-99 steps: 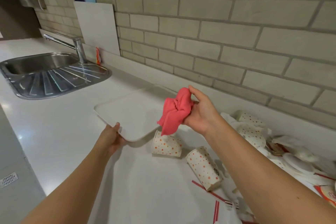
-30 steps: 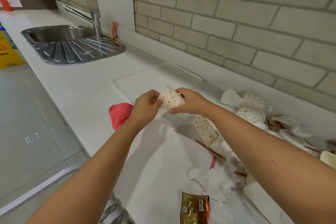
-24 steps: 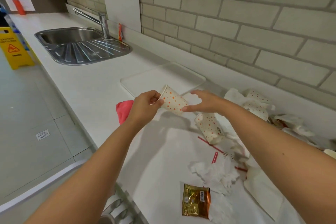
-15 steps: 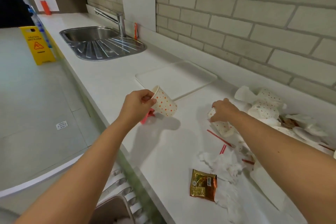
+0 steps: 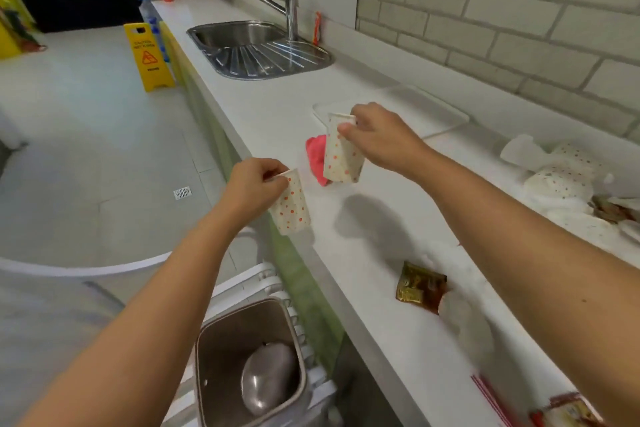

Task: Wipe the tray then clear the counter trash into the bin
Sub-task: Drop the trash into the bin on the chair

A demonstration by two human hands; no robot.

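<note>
My right hand [image 5: 381,139] has lifted a second cup [image 5: 341,159], pinching its rim; my left hand [image 5: 252,187] pinches the first cup [image 5: 292,208] likewise.

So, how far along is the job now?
Wiping looks done: the pink cloth lies near the tray. In hand: the left hand holds a dotted cup, the right hand a second cup, neither in the bin. Left: the gold wrapper, tissue and crumpled cups on the counter.
</note>
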